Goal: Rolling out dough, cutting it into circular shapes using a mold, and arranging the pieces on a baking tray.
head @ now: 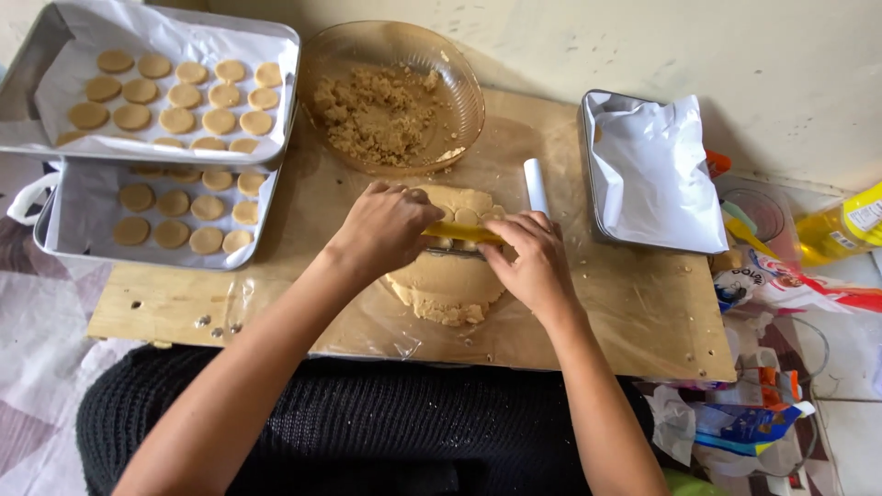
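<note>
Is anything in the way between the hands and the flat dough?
Nothing visible is. Both the left hand and right hand rest on a yellow tool that lies right across the dough.

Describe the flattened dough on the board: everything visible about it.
The dough is a pale tan, rough-edged flat slab lying on clear plastic sheet over the wooden board. Its far part shows round cut marks. A yellow tool lies across it, pressed by the left hand and right hand. Its near edge looks crumbly.
</note>
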